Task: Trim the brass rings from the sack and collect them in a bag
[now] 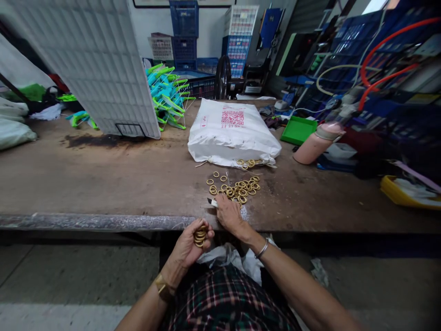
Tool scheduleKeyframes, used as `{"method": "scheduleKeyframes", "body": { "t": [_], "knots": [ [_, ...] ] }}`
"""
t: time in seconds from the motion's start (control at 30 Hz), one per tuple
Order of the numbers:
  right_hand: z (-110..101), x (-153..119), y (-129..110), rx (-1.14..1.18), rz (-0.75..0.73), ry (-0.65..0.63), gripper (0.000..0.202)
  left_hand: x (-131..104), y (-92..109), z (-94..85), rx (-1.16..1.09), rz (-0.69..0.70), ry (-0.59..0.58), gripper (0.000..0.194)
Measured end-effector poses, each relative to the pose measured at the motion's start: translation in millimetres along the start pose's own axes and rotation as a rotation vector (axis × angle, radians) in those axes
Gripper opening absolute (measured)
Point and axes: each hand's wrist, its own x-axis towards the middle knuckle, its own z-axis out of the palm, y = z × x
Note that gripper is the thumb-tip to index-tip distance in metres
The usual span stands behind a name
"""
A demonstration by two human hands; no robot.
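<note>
Brass-coloured rings (242, 187) lie in a loose pile on a worn brown table (103, 184), close to its front edge and centred before a seated-height view of a person's lap in a plaid shirt (227, 299). The left hand (189, 243), on the near side of the table edge, is curled with its fingers bent around a small stack of the same rings. The right hand (230, 215) rests at the near side of the pile, its fingers closed on a small white-handled cutter (214, 202) whose dark tip points left. A gold watch (163, 286) circles the left wrist and a silver bangle (262, 248) the right.

Just beyond the pile is a white sack (234, 133) with a red square code, lying flat, with a few more rings at its near edge. To its right are a green tray (299, 130), a tilted pink bottle (315, 145) and, farther over, a yellow tray (401, 195). To its left, green and blue plastic pieces (168, 99) are heaped behind an upright pale ribbed panel (117, 82). Blue crates (185, 23) are stacked in the background.
</note>
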Motion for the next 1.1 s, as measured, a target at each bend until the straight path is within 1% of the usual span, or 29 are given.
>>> {"method": "scheduleKeyframes", "body": {
  "t": [0.1, 0.2, 0.27, 0.33, 0.43, 0.53, 0.67, 0.8, 0.93, 1.1],
  "knots": [
    [-5.4, -1.4, 5.0, 0.139, -0.008, 0.021, 0.018, 3.9, 1.2, 3.4, 0.081, 0.06, 0.029, 0.022],
    [-13.0, -5.2, 10.5, 0.436, -0.01, 0.013, 0.014, 10.2, 2.5, 7.8, 0.238, 0.16, 0.045, 0.027],
    [-17.5, -9.5, 12.8, 0.687, -0.031, -0.028, 0.018, 14.9, 2.1, 10.4, 0.347, 0.236, 0.09, 0.033],
    [-20.7, -14.7, 13.7, 0.891, -0.052, -0.084, 0.019, 18.8, 0.3, 12.7, 0.47, 0.313, 0.128, 0.039],
    [-22.5, -21.1, 13.2, 1.064, -0.056, -0.157, 0.021, 21.3, -3.3, 15.8, 0.645, 0.363, 0.125, 0.041],
    [-21.0, -23.9, 12.1, 1.14, -0.022, -0.192, 0.021, 20.9, -6.0, 17.6, 0.707, 0.373, 0.124, 0.034],
    [-16.3, -25.0, 10.3, 1.163, 0.068, -0.17, 0.02, 19.5, -7.9, 18.0, 0.717, 0.427, 0.145, 0.029],
    [-9.6, -26.5, 8.3, 1.172, 0.091, -0.184, 0.027, 17.8, -9.0, 19.5, 0.779, 0.468, 0.17, 0.027],
    [-3.9, -26.2, 7.7, 1.197, 0.076, -0.172, 0.032, 15.9, -9.5, 19.6, 0.77, 0.423, 0.139, 0.029],
    [-4.4, -25.2, 7.8, 1.171, 0.057, -0.121, 0.03, 14.3, -8.5, 16.8, 0.712, 0.319, 0.087, 0.033]
  ]
}}
